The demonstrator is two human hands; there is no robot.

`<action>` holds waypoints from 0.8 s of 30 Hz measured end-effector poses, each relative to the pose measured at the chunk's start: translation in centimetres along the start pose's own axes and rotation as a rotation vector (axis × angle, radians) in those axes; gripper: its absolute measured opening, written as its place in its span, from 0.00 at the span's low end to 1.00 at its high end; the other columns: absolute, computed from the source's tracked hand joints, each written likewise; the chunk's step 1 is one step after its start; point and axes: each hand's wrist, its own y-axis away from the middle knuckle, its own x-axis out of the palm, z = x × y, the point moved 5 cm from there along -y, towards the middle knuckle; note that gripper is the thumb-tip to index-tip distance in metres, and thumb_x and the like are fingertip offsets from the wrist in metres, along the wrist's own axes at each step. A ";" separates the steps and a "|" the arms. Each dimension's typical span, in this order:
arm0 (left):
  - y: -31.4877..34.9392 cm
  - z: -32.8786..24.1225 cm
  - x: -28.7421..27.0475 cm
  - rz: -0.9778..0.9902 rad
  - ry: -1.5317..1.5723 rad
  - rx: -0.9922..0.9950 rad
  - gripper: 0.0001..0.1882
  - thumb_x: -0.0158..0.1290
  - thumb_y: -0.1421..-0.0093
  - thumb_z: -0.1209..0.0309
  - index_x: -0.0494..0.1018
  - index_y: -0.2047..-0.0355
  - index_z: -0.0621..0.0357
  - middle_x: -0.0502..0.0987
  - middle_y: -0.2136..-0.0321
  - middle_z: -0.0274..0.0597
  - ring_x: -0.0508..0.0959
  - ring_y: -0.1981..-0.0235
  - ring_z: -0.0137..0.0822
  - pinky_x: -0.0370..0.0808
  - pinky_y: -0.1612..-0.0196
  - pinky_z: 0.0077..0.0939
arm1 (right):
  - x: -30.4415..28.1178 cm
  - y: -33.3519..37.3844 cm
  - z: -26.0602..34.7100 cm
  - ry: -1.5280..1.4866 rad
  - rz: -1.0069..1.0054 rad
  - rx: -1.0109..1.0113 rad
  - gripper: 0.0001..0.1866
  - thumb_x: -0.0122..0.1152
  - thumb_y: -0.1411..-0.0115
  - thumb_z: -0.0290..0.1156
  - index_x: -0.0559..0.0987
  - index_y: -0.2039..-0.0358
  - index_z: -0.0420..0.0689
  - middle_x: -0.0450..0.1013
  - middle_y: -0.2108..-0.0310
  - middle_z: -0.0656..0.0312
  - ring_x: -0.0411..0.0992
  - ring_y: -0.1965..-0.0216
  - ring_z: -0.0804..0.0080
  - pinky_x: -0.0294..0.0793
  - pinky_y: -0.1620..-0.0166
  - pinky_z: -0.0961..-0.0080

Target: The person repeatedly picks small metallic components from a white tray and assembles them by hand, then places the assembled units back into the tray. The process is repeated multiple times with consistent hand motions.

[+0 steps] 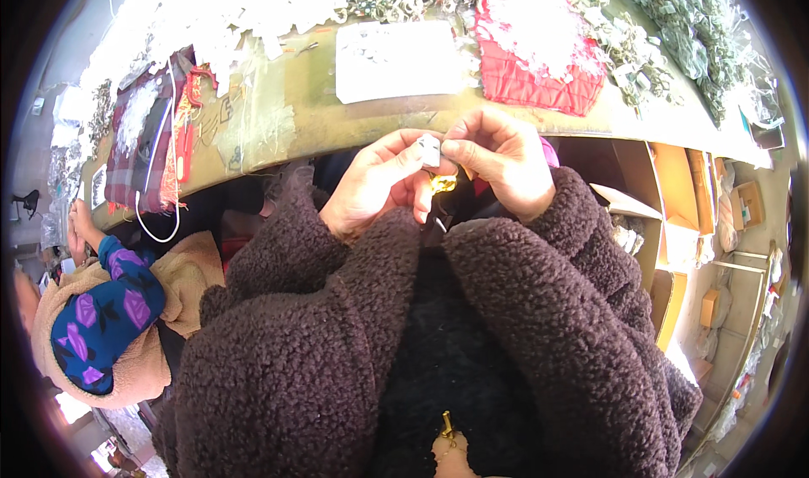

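Head view looks down on two hands held close together just in front of the near edge of the counter point(286, 99). Left hand point(375, 187) has its thumb and forefinger pinched on a small white piece point(431, 150), which sits at its fingertips, on its right side. Right hand point(501, 166) is curled, its fingertips closed on the same white piece from the right, so the piece lies between the two hands, touching both. Just below it, under the fingers, hangs a small gold clip point(443, 182). Both forearms are in dark brown fleece sleeves point(539, 309).

On the counter, beyond the hands, lies a white sheet point(396, 57), with a red cloth point(531, 48) to its right. At the far left, another person's sleeve point(105, 318), blue with purple flowers, reaches toward the counter.
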 end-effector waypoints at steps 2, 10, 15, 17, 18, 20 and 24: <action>0.0 -0.1 0.1 0.020 0.004 0.007 0.15 0.47 0.33 0.67 0.68 0.51 0.62 0.78 0.64 0.49 0.77 0.79 0.30 0.77 0.76 0.23 | 0.0 0.3 0.4 0.016 0.040 -0.013 0.03 0.61 0.41 0.22 0.75 0.67 0.38 0.74 0.73 0.65 0.70 0.72 0.82 0.70 0.68 0.84; 0.3 0.0 0.2 0.069 -0.025 0.023 0.14 0.47 0.33 0.66 0.68 0.51 0.62 0.78 0.64 0.48 0.77 0.79 0.30 0.77 0.76 0.22 | 0.6 0.5 0.3 -0.019 0.054 -0.018 0.03 0.61 0.42 0.21 0.76 0.67 0.36 0.75 0.73 0.62 0.73 0.71 0.79 0.72 0.66 0.82; 0.5 0.1 -0.3 0.019 -0.094 -0.014 0.13 0.47 0.33 0.67 0.68 0.52 0.62 0.78 0.65 0.48 0.77 0.79 0.31 0.77 0.76 0.23 | 0.7 0.7 0.1 -0.028 0.127 0.117 0.04 0.62 0.41 0.26 0.77 0.68 0.40 0.76 0.75 0.65 0.70 0.75 0.84 0.67 0.72 0.88; 0.4 -0.1 -0.1 0.023 -0.124 -0.028 0.13 0.47 0.33 0.67 0.68 0.53 0.63 0.78 0.65 0.48 0.77 0.80 0.31 0.76 0.76 0.23 | 0.4 0.8 0.4 0.033 0.107 0.114 0.04 0.60 0.41 0.23 0.77 0.66 0.37 0.76 0.74 0.61 0.73 0.74 0.78 0.73 0.69 0.82; 0.4 -0.3 0.1 0.051 -0.094 -0.002 0.14 0.48 0.34 0.67 0.67 0.53 0.63 0.78 0.65 0.49 0.77 0.79 0.32 0.76 0.76 0.23 | 0.2 0.9 0.5 0.072 0.097 0.131 0.05 0.58 0.39 0.25 0.77 0.65 0.38 0.76 0.73 0.62 0.73 0.73 0.80 0.72 0.69 0.84; 0.5 -0.5 0.1 0.006 -0.112 -0.019 0.13 0.49 0.34 0.68 0.68 0.54 0.64 0.78 0.66 0.47 0.77 0.79 0.32 0.76 0.75 0.24 | 0.1 1.1 1.0 0.203 0.116 0.083 0.06 0.56 0.38 0.27 0.76 0.64 0.38 0.76 0.71 0.63 0.73 0.71 0.82 0.73 0.68 0.84; 0.6 -0.3 0.2 0.023 -0.147 -0.040 0.12 0.50 0.35 0.70 0.69 0.55 0.65 0.77 0.67 0.44 0.77 0.79 0.31 0.76 0.74 0.23 | 1.3 1.8 3.1 0.843 0.058 -0.493 0.04 0.59 0.46 0.24 0.75 0.69 0.40 0.72 0.75 0.54 0.74 0.75 0.58 0.74 0.71 0.70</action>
